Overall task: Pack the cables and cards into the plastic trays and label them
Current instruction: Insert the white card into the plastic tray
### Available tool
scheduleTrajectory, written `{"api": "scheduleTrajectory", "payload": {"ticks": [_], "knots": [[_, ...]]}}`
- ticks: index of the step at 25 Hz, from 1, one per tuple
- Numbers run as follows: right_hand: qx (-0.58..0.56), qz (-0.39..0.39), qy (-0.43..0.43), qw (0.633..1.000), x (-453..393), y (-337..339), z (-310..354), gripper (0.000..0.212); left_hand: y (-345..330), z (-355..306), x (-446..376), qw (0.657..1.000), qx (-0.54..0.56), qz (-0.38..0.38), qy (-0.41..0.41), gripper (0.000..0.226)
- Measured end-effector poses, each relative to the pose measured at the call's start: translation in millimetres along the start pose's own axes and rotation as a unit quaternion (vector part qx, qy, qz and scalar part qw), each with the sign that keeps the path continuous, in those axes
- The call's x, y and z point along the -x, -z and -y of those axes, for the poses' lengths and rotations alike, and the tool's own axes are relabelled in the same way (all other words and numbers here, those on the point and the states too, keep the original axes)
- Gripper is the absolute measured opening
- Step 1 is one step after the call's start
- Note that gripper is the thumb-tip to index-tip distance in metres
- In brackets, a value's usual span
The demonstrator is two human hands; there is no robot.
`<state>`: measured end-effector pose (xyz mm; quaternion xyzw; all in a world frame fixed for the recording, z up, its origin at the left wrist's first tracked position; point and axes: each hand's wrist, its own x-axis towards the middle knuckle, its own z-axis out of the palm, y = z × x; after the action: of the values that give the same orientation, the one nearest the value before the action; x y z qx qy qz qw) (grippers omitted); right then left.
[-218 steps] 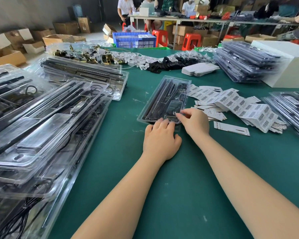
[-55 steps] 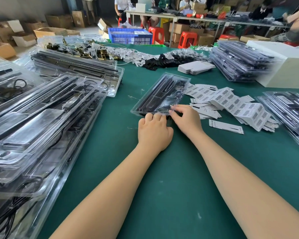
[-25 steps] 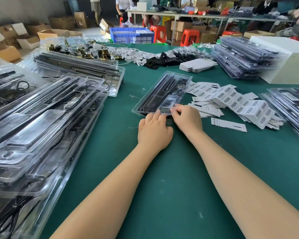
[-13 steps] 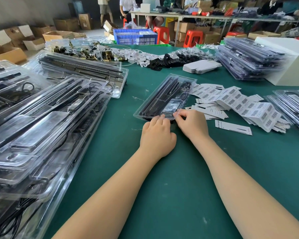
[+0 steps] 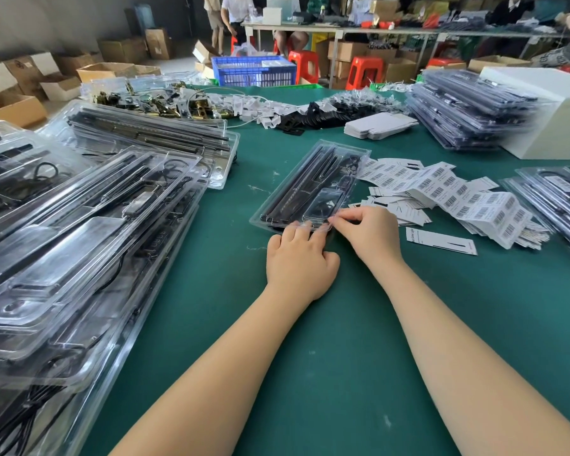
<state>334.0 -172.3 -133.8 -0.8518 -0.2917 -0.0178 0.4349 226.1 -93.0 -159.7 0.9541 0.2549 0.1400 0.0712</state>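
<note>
Clear tray (image 5: 310, 185), barcode labels (image 5: 441, 192) beside: left hand (image 5: 298, 258) presses flat, right hand (image 5: 372, 233) pinches rim.

A blue crate (image 5: 254, 71), red stools (image 5: 364, 71) and cardboard boxes (image 5: 12, 108) stand beyond the green table (image 5: 326, 373).

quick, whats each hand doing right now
Left hand: open, straight fingers pressing on the near edge of the clear plastic tray.
Right hand: fingertips pinching the tray's near right corner.
</note>
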Motion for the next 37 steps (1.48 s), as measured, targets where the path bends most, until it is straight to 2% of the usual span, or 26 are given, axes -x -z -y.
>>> {"api": "scheduleTrajectory", "payload": {"ticks": [3, 5, 8, 10, 15, 18, 22, 24, 26, 29, 31, 33, 34, 37], "knots": [[0.087, 0.014, -0.026, 0.996, -14, 35, 4, 0.017, 1, 1, 0, 1.000, 0.010, 0.011, 0.003, 0.057], [0.184, 0.018, -0.077, 0.980, -25, 69, 0, 0.027, 3, 3, -1, 1.000, 0.022, 0.016, 0.001, 0.055], [0.337, 0.136, -0.176, 0.915, -29, 103, -18, 0.036, 5, 6, -3, 0.999, 0.028, 0.025, -0.006, 0.053], [0.375, 0.173, -0.212, 0.886, -22, 109, -28, 0.039, 5, 7, -4, 0.999, 0.029, 0.028, -0.001, 0.051], [0.342, 0.190, -0.223, 0.893, -18, 115, -34, 0.040, 6, 6, -2, 0.999, 0.023, 0.022, 0.000, 0.048], [0.308, 0.199, -0.231, 0.901, -20, 115, -29, 0.032, 7, 5, -2, 0.999, 0.027, 0.026, -0.002, 0.048], [0.305, 0.202, -0.271, 0.890, -21, 114, -25, 0.054, 7, 7, 0, 0.999, 0.030, 0.031, -0.007, 0.048], [0.293, 0.212, -0.289, 0.886, -20, 115, -24, 0.056, 9, 8, 1, 0.999, 0.029, 0.033, -0.017, 0.049], [0.273, 0.220, -0.294, 0.889, -18, 118, -21, 0.053, 9, 9, 1, 0.999, 0.029, 0.035, -0.029, 0.050], [0.264, 0.202, -0.232, 0.914, -21, 115, -17, 0.032, 10, 11, 2, 0.998, 0.029, 0.036, -0.032, 0.051], [0.121, 0.173, -0.218, 0.953, -24, 108, -9, 0.014, 10, 12, 3, 0.998, 0.030, 0.036, -0.036, 0.052], [-0.055, 0.177, -0.233, 0.955, -24, 94, 3, 0.017, 10, 12, 3, 0.998, 0.031, 0.034, -0.040, 0.053], [-0.101, 0.190, -0.240, 0.947, -21, 84, 7, 0.017, 11, 13, 2, 0.998, 0.033, 0.038, -0.045, 0.053], [-0.130, 0.224, -0.251, 0.933, -12, 55, 9, 0.015, 12, 19, 0, 0.995, 0.045, 0.068, -0.065, 0.057]]}}
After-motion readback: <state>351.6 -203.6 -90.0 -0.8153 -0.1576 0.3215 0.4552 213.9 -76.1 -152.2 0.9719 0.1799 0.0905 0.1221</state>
